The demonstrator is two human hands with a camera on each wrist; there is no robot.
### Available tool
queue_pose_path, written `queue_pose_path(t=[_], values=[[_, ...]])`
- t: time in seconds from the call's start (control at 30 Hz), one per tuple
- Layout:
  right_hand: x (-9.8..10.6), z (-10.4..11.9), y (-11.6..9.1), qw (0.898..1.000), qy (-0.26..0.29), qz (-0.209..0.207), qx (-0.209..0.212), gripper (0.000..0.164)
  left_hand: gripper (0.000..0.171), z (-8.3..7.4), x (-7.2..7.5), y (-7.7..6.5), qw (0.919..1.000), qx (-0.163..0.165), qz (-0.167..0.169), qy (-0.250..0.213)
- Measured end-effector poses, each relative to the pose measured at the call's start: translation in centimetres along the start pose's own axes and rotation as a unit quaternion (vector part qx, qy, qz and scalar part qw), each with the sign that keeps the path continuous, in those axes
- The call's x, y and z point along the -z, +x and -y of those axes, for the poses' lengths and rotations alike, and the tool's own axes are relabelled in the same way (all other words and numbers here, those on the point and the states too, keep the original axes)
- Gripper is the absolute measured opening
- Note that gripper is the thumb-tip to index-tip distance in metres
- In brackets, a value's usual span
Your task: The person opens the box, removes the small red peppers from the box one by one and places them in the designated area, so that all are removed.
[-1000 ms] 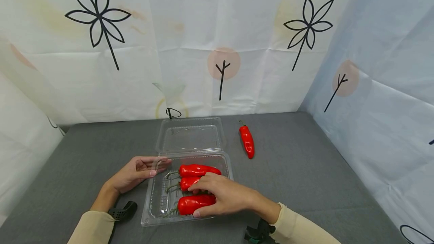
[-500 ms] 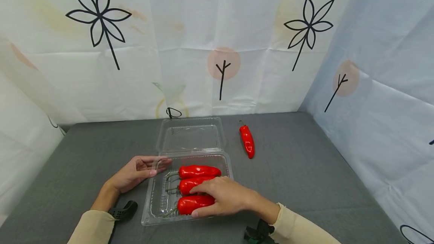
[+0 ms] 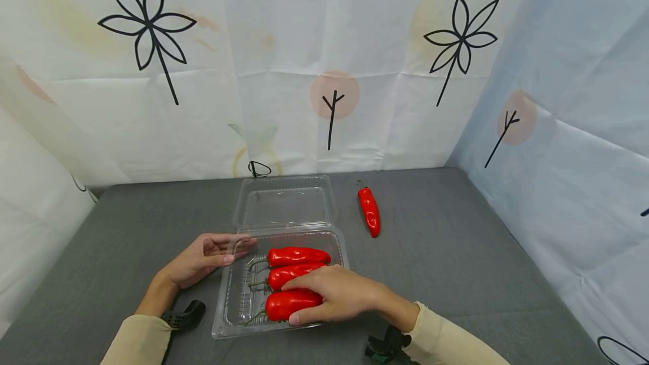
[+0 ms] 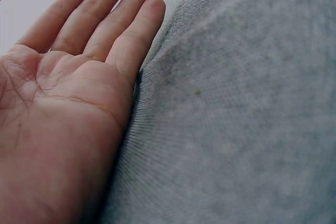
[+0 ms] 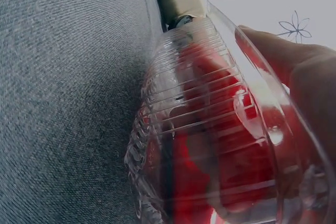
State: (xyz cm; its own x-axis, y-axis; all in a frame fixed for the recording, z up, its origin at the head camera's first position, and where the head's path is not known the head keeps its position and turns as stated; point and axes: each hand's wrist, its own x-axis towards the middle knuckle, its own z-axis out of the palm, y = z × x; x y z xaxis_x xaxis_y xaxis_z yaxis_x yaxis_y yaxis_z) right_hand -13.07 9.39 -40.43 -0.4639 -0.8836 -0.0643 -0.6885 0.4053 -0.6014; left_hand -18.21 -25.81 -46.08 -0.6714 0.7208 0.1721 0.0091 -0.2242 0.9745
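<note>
At the lower centre of the head view, a clear container is set on the grey tabletop, its lid folded back towards the top of the frame. Within it, an upper pepper, a middle pepper and a lowest pepper, all red, are lined up with stems pointed left. The lowest pepper is held from the right by the right hand, its grip partly closed, the thumb placed along the lower side and the fingers curved over the top. The container's left rim is touched by the left hand; its grip is left wide, fingers nearly straight, with nothing clasped. Right of the lid, a fourth pepper is seen lying on the tabletop.
</note>
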Motion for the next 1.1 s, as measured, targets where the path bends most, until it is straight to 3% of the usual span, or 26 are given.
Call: queue_pose_path(t=[0.4, 0.67, 0.93, 1.1], values=[[0.6, -0.2, -0.2, 0.993, 0.112, -0.025, 0.037, 0.053, 0.047, 0.2, 0.0, -0.1, 1.0, -0.002, -0.002, -0.007], [1.4, -0.3, -0.5, 0.977, 0.185, -0.108, 0.025, 0.051, 0.045, 0.2, 0.0, 0.0, 0.9999, -0.007, -0.008, 0.01], [3.0, -0.6, -1.1, 0.96, 0.199, -0.195, -0.002, 0.052, 0.046, 0.2, 0.0, 0.0, 0.9999, -0.006, -0.009, -0.002], [4.2, -1.4, -1.7, 0.945, 0.216, -0.245, -0.004, 0.052, 0.046, 0.2, 0.1, 0.0, 0.9999, -0.005, -0.007, -0.006]])
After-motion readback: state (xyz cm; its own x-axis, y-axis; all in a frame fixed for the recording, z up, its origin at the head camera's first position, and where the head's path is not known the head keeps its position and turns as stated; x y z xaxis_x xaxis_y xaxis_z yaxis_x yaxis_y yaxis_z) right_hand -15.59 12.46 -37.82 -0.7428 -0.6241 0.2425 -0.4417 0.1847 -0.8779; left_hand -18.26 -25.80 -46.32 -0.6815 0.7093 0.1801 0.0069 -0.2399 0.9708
